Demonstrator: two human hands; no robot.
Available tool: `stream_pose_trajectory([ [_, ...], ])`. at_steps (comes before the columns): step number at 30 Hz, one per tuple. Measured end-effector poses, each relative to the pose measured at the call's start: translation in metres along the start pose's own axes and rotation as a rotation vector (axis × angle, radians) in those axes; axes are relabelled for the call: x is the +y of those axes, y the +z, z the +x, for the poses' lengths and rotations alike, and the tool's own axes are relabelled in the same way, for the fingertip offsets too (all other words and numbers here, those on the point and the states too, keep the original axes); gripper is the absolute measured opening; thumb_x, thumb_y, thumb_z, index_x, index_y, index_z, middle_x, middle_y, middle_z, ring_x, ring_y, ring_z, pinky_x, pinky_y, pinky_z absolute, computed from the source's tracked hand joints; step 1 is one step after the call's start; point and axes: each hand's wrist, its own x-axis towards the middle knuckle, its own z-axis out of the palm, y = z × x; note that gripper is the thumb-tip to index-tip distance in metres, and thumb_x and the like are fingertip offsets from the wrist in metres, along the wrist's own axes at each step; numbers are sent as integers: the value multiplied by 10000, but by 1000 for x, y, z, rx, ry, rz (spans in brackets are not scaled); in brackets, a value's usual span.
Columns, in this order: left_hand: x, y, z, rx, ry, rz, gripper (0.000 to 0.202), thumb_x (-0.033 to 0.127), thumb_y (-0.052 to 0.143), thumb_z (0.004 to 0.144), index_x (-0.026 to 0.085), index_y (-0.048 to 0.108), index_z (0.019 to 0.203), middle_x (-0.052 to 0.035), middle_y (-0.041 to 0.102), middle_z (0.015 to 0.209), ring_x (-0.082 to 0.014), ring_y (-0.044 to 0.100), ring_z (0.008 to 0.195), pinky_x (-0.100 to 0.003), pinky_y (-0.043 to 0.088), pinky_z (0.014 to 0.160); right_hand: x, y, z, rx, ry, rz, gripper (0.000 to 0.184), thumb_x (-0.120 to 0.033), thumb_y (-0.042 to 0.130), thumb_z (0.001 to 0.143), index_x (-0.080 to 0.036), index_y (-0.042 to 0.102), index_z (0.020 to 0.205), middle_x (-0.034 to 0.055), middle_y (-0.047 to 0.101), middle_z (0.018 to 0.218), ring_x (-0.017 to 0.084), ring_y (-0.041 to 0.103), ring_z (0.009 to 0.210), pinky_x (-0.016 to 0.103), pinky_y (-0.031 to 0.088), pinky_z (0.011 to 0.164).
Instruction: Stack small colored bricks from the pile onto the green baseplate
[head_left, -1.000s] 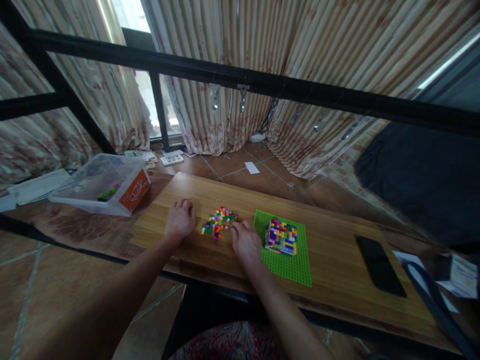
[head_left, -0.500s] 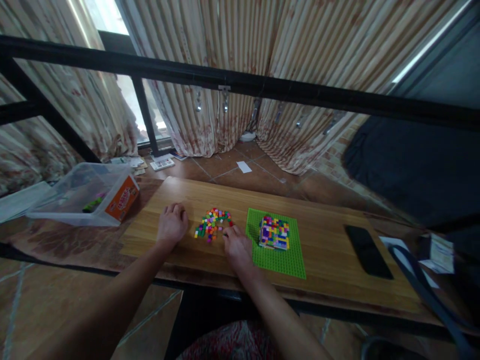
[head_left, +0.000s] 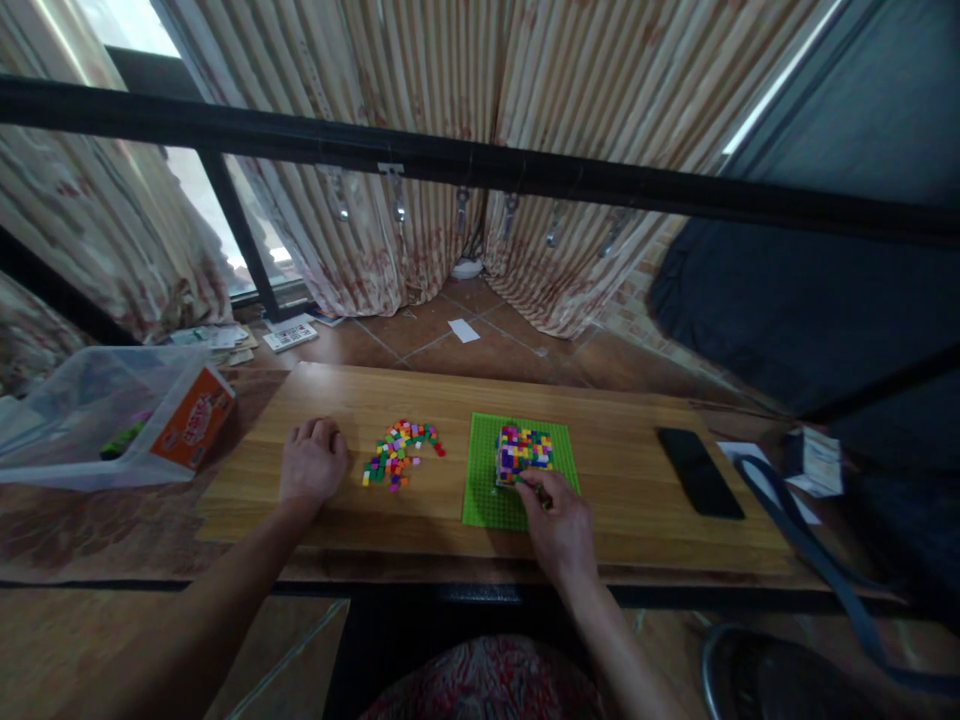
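Note:
My right hand point(head_left: 559, 515) is at the near edge of a multicoloured block of small toy bricks point(head_left: 525, 450). Its thumb and forefinger are pinched on what looks like a tiny dark green toy brick, mostly hidden by the fingertips. Under the block lies a bright green studded baseplate point(head_left: 484, 500). My left hand point(head_left: 313, 462) rests palm down on the wooden board point(head_left: 420, 385), fingers slightly bent and holding nothing. Between the hands, nearer the left one, loose toy bricks point(head_left: 394, 455) of many colours are spread in a small heap.
A clear plastic bin point(head_left: 82, 470) with an orange label stands at the left end. Toward the right lies a black phone-like slab point(head_left: 701, 472), with a grey strap point(head_left: 817, 560) beyond it. A black rail point(head_left: 450, 165) crosses in front of the curtains.
My right hand has moved right from the loose bricks to the near side of the brick block. My left hand stays resting on the board. The whole view has shifted somewhat.

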Motion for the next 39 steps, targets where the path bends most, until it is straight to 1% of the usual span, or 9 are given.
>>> stream_pose_trajectory([
  [2,0,0,0,5,4,-1,248,290,390,887,196,614,937,-139,672,1030,-305,588,1020,-461,424,958,8,-7,11,40,20,-22,231,-353,545,896,-198,716,905,70,726,902,205,653,805,330,510,751],
  [4,0,0,1,14,10,-5,247,289,389,884,198,613,931,-138,672,1030,-305,589,1012,-460,423,958,13,-8,19,47,9,-52,235,-341,529,898,-200,717,910,68,726,909,208,657,833,343,513,788],
  [9,-1,2,1,30,5,-15,247,290,391,880,196,615,922,-140,674,1010,-311,590,992,-467,427,944,15,0,28,22,-44,-134,239,-269,502,901,-203,730,931,89,731,975,227,656,941,380,501,882],
  [12,-1,2,1,11,12,0,257,295,376,890,188,607,927,-146,674,1021,-311,590,1002,-468,424,952,14,2,29,5,-57,-161,243,-237,499,896,-204,735,944,95,733,989,227,654,951,385,497,896],
  [16,-1,2,1,6,14,0,260,297,374,892,186,605,935,-150,670,1046,-310,585,1028,-466,417,971,13,3,29,11,-35,-172,255,-243,492,895,-196,737,948,95,741,973,230,663,917,388,502,874],
  [20,0,1,0,8,-6,-14,260,307,383,890,194,612,937,-146,670,1029,-311,581,1007,-468,423,958,14,3,28,32,5,-148,256,-270,502,888,-205,740,957,88,752,980,228,675,928,378,505,869],
  [28,-2,3,0,9,-5,9,247,303,387,889,193,605,931,-143,667,1016,-313,585,1003,-469,427,945,14,-1,27,123,128,-22,327,-412,537,867,-175,741,961,103,761,965,208,665,777,358,508,779],
  [33,-1,2,-1,20,24,10,244,294,386,893,196,607,928,-136,669,1034,-308,585,1020,-460,426,954,13,1,33,137,174,-12,312,-444,575,836,-183,742,868,81,748,860,198,636,715,330,476,707],
  [39,-1,2,0,18,-8,10,248,308,389,891,204,611,933,-126,667,1017,-302,585,999,-456,429,943,13,2,35,153,206,16,305,-461,606,806,-189,741,831,72,746,817,188,616,676,316,456,670],
])
